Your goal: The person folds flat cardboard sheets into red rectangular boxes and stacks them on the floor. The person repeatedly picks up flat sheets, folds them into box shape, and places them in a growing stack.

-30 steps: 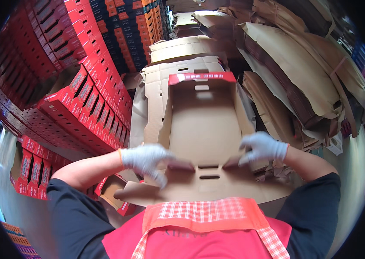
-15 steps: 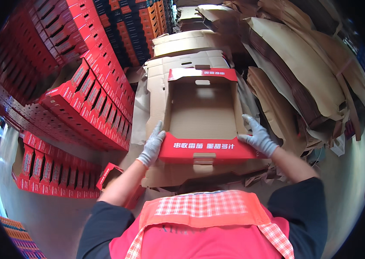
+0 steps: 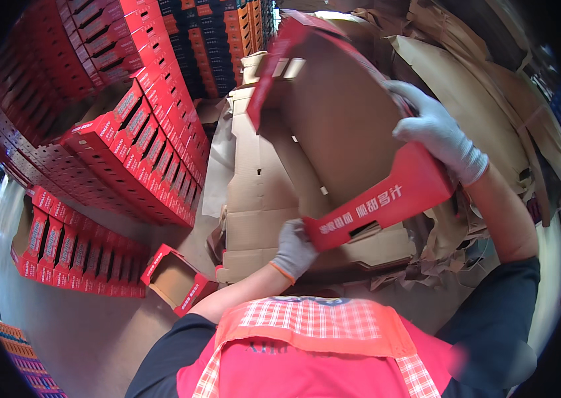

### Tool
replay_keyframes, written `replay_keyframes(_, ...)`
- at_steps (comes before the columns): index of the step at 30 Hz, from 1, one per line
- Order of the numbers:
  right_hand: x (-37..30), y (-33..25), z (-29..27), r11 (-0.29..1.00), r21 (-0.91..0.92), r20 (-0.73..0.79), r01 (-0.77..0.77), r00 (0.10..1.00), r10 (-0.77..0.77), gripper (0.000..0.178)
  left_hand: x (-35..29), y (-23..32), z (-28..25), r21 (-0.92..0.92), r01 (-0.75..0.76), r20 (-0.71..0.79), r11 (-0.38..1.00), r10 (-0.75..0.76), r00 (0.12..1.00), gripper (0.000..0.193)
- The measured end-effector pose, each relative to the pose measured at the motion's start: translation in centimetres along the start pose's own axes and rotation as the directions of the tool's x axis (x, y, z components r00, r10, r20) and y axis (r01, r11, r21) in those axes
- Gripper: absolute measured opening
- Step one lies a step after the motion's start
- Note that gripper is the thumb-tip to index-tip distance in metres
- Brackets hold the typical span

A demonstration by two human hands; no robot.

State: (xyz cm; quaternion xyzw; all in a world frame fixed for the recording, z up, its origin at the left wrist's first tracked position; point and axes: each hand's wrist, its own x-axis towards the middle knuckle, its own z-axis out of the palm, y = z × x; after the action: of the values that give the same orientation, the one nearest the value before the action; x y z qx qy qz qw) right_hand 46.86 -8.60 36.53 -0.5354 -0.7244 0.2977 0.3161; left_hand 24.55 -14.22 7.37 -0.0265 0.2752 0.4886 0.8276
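Tilting over the cardboard stack (image 3: 247,225), the red box (image 3: 340,132) is no longer lying flat as earlier; left hand (image 3: 295,249) fingers are grasping its near-left corner, right hand (image 3: 436,129) fingers its right wall.

Straight down from the wearer's head we look, fisheye-wide, close above the apron (image 3: 310,318) and hands (image 3: 436,131), tilting forward over flat cardboard (image 3: 250,225)! Out at the dark rim, shapes seem bent.
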Motion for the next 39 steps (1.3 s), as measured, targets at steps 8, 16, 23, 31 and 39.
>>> replay_keyframes(8, 2.4, -3.7, 8.8, 0.787, -0.204, -0.084, 0.583, 0.790, -0.607, 0.038, -9.2, 3.2, 3.5, 0.936, -0.351, 0.347, 0.033, 0.081, 0.934, 0.048)
replay_keyframes(16, 2.4, -1.8, 6.4, 0.741, -0.540, -0.266, 0.399, 0.755, -0.599, 0.038, -9.5, 11.7, 22.6, 0.264, -0.443, 0.817, -0.857, -0.046, 0.574, 0.097)
replay_keyframes(23, 0.7, -1.1, 2.1, 0.650, -0.710, -0.076, 0.272, 0.887, -0.455, 0.018, -8.3, 11.7, 22.7, 0.171, -0.438, 0.818, -0.883, -0.120, 0.562, 0.089)
replay_keyframes(31, 1.7, -2.2, 3.2, 0.879, -0.471, -0.075, 0.078, 0.989, -0.128, 0.044, -8.4, 11.8, 21.4, 0.162, -0.457, 0.878, -0.874, -0.083, 0.471, 0.087)
replay_keyframes(39, 6.2, -1.6, 6.6, 0.567, -0.777, 0.227, 0.272, 0.962, -0.150, 0.030, -8.3, 11.1, 20.0, 0.216, -0.488, 0.873, -0.846, -0.056, 0.485, 0.101)
